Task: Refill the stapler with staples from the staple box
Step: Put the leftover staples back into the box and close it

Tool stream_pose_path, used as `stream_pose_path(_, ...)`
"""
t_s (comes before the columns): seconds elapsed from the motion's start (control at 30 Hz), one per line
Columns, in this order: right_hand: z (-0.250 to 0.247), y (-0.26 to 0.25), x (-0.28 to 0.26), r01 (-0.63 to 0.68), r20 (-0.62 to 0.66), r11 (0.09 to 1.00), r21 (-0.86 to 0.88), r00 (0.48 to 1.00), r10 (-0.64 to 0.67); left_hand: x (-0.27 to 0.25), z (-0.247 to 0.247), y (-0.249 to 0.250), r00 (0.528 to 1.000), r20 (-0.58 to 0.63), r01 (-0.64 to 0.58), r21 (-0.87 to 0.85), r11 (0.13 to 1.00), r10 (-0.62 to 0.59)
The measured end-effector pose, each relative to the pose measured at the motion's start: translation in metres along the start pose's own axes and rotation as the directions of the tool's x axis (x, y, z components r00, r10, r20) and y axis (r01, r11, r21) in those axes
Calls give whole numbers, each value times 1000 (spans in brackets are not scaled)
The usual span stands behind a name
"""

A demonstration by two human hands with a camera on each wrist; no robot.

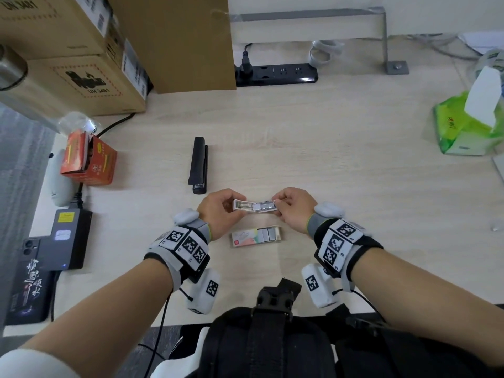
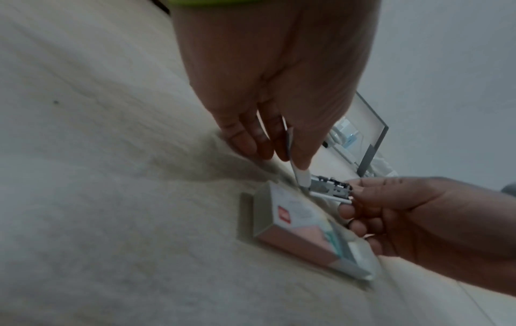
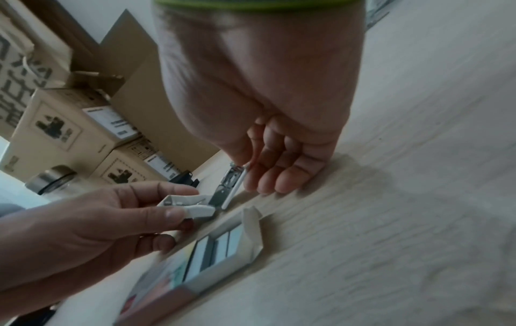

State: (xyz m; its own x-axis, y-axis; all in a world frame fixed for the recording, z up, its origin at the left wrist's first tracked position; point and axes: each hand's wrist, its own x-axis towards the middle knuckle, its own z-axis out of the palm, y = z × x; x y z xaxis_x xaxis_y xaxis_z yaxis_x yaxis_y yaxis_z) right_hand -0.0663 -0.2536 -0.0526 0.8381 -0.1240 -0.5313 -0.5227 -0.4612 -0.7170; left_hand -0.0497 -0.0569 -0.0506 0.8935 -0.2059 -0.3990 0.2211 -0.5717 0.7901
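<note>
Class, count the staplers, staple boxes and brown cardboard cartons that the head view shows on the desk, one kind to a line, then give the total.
Staplers: 2, white stapler in both hands, black stapler lying on the desk
Staple boxes: 1, staple box
Cardboard cartons: 3
Total: 6

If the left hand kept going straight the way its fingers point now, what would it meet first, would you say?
Most likely the right hand: the left hand points along the opened small white stapler that both hands grip, though depth is uncertain.
</note>
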Motion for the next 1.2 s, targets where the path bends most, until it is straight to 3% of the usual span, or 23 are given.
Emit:
stream_pose_path(0.17, -2, 5, -4, 65, 36, 980, -185, 998, -60, -2, 3, -6, 998, -27, -57, 182, 982, 63)
stream_pose_path(0.27, -7, 11, -10, 101, 45, 964, -244, 995, -93, -4, 0, -11, 982, -35, -167, 299, 939, 186)
stream_pose_path(0.37, -11, 13, -22, 230, 15, 927, -297, 972, -236, -15, -5, -11, 915, -17, -344, 484, 804, 402)
stream_pose_path(0.43, -9, 15, -31, 308, 42, 890, -337, 949, -313, -26, -4, -8, 878, 35, -423, 525, 738, 478)
stream_pose_path(0.53, -3, 22, -36, 308, 103, 862, -403, 951, -291, -38, 8, -9, 863, 169, -486, 535, 692, 475)
stream_pose_path(0.67, 3, 25, -37, 254, 95, 868, -426, 967, -236, -41, 22, -14, 873, 249, -482, 581, 656, 421)
stream_pose_path(1.1, 2, 26, -39, 179, 79, 896, -407, 984, -161, -36, 29, -20, 889, 218, -454, 539, 709, 403)
stream_pose_path(1.2, 4, 26, -39, 205, 49, 888, -412, 978, -203, -35, 30, -22, 891, 210, -450, 531, 718, 403)
